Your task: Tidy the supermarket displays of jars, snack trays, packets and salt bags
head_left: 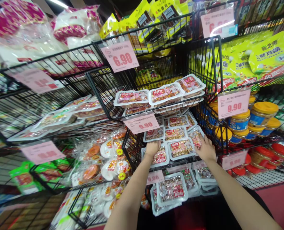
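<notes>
Several sealed plastic snack trays (176,133) with red labels lie in rows in the middle wire basket. At the basket's left side, my left hand (153,148) is closed at the edge of a front snack tray (160,157); its fingertips are partly hidden. My right hand (207,149) grips the right edge of another snack tray (196,135), which sits tilted against the basket's right side. Between my hands lies a front-row snack tray (181,148) that neither hand touches.
A higher basket holds stacked snack trays (166,92) above my hands. Black wire dividers (130,148) and pink price cards (142,123) border the basket. Yellow-lidded jars (263,113) stand to the right, wrapped packs (114,156) to the left. More trays (172,188) lie below.
</notes>
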A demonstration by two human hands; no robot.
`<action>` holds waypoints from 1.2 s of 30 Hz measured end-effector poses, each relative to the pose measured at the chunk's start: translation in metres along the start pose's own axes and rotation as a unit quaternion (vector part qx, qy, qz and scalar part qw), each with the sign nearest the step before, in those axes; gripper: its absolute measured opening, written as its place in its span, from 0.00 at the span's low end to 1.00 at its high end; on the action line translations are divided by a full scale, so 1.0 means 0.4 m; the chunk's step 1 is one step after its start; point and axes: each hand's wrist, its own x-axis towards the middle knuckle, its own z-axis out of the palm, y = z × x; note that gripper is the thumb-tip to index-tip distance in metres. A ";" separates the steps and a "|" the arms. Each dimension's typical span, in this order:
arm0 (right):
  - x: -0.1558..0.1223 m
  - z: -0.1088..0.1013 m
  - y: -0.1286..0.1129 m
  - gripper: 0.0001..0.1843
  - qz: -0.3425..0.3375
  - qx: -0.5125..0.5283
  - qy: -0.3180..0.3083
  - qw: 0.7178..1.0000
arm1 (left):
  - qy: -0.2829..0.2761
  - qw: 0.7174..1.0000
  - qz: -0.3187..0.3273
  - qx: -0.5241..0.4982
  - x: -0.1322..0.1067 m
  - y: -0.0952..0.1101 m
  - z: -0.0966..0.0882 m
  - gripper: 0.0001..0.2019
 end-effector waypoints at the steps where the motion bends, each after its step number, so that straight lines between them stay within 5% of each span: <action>1: 0.000 0.001 0.000 0.36 0.000 0.000 0.001 1.000 | 0.007 1.000 0.007 -0.003 -0.001 0.010 0.000 0.21; 9: -0.002 -0.007 -0.009 0.34 0.014 -0.006 -0.010 1.000 | 0.001 0.980 0.198 0.008 0.080 0.174 -0.004 0.28; 13: -0.002 -0.013 -0.010 0.34 0.018 -0.008 -0.015 1.000 | -0.024 0.984 0.167 0.061 0.125 0.245 0.015 0.33; 17: -0.002 -0.014 -0.010 0.34 0.016 -0.011 -0.015 1.000 | 0.022 0.991 0.125 0.040 0.142 0.310 0.014 0.35; 23: -0.002 -0.015 -0.013 0.28 0.010 -0.030 -0.018 0.999 | 0.020 0.972 0.235 0.026 0.117 0.420 0.022 0.30; 26: -0.001 -0.016 -0.014 0.27 0.007 -0.033 -0.023 0.999 | 0.020 0.969 0.246 -0.007 0.115 0.405 0.016 0.31; 31: -0.002 -0.013 -0.012 0.28 0.008 -0.028 -0.016 0.999 | -0.007 0.982 0.189 0.004 0.126 0.311 0.019 0.35; 36: -0.004 -0.012 -0.013 0.27 0.008 -0.023 -0.022 0.999 | 0.003 0.974 0.226 0.035 0.108 0.263 0.036 0.37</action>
